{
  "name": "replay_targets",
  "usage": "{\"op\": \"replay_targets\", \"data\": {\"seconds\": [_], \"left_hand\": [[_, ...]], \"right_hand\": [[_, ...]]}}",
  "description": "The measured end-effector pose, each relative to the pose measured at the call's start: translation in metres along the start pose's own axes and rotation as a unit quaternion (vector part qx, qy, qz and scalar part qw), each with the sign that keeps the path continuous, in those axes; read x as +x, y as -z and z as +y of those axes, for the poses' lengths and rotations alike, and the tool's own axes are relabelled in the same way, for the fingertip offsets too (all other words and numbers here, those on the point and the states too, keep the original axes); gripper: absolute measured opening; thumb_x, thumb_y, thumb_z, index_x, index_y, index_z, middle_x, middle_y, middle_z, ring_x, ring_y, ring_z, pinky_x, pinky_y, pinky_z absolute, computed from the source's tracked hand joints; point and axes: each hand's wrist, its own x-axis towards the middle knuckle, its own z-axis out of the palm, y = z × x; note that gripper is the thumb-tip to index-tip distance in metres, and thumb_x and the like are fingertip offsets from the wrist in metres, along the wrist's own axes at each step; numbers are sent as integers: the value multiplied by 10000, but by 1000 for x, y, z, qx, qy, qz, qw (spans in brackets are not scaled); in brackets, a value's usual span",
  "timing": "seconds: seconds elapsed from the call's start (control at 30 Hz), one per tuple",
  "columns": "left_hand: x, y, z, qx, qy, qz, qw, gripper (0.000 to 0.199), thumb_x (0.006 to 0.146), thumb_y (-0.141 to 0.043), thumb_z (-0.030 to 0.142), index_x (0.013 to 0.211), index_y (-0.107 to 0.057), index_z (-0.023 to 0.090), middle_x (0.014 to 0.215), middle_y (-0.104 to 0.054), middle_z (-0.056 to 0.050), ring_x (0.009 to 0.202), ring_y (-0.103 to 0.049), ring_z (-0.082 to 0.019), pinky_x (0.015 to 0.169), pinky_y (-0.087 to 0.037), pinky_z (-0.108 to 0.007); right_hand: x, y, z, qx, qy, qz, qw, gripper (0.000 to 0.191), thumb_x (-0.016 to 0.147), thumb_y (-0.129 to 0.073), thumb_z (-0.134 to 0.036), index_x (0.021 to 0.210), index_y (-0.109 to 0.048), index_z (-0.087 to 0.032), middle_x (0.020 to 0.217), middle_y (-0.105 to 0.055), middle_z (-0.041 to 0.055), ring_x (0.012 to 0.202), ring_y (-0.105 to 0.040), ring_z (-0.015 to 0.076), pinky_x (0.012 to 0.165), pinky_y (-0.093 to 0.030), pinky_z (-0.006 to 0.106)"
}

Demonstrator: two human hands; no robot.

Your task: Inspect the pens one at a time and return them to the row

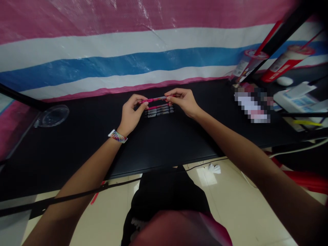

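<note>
A pink pen [156, 99] lies crosswise between my two hands. My left hand [133, 111] pinches its left end, thumb against fingers. At the other end, my right hand [183, 100] grips it between thumb and fingertips. Just below, several dark-capped pens [160, 111] lie side by side in a row on the black table [164, 143], parallel to the held one. Another pink pen [152, 107] tops that row, partly covered by my left thumb.
A clear round plastic lid [54, 116] lies at the left. On the right stand a clear cup with a red straw [247, 63] and a red-and-white cup [285, 63]. Beside them are a white mouse [284, 81] and a white box [298, 97]. A striped sheet [128, 68] hangs behind.
</note>
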Motion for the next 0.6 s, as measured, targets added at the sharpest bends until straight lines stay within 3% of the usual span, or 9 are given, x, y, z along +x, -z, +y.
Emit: {"op": "replay_targets", "data": {"seconds": [0.07, 0.1, 0.2, 0.3, 0.37, 0.47, 0.6], "left_hand": [[-1, 0, 1, -8, 8, -10, 1000, 417, 1135, -622, 597, 983, -765, 236, 802, -763, -30, 818, -788, -206, 942, -639, -402], [-1, 0, 2, -16, 8, -12, 1000, 424, 1139, -611, 610, 1023, -777, 238, 808, -775, -30, 827, -801, -209, 956, -642, -407], [-2, 1, 3, -33, -4, -10, 999, 416, 1024, -807, 616, 1236, -780, 259, 972, -838, -43, 949, -837, -231, 988, -654, -408], [-1, 3, 4, -10, -1, -28, 1000, 425, 1102, -682, 641, 1029, -805, 241, 899, -834, -65, 939, -836, -242, 997, -657, -431], [-1, 3, 4, -11, 5, -40, 999, 473, 1146, -585, 651, 1039, -801, 244, 831, -817, -58, 884, -829, -239, 988, -661, -447], [-1, 3, 3, -33, 6, -42, 999, 407, 1055, -752, 642, 1182, -776, 256, 916, -836, -50, 895, -830, -233, 953, -669, -425], [0, 3, 3, -19, 17, -43, 999, 521, 1143, -566, 670, 942, -777, 239, 812, -802, -63, 824, -803, -220, 928, -665, -420]], "right_hand": [[0, 0, 1, 10, -7, 1, 1000, 333, 776, -989, -468, 988, -869, -240, 887, -814, 37, 794, -724, 203, 834, -661, 423], [0, 0, 2, 16, -10, 1, 1000, 330, 778, -987, -466, 990, -870, -242, 885, -812, 35, 789, -721, 199, 829, -659, 418], [0, 0, 3, 32, -16, 2, 999, 326, 789, -984, -458, 1009, -872, -245, 892, -810, 34, 787, -719, 190, 825, -654, 407], [0, 0, 3, 38, -24, -1, 999, 334, 793, -981, -459, 1025, -872, -245, 902, -803, 33, 792, -718, 188, 827, -656, 407], [1, 0, 3, 36, -29, 0, 999, 345, 787, -981, -477, 1023, -870, -251, 904, -800, 28, 795, -715, 191, 825, -659, 411], [1, -1, 4, 38, -31, 7, 999, 362, 780, -986, -504, 1017, -869, -257, 910, -801, 30, 809, -720, 198, 821, -660, 413], [0, -1, 4, 49, -30, 6, 998, 382, 775, -997, -521, 1011, -864, -253, 910, -802, 34, 819, -728, 200, 837, -665, 416]]}}
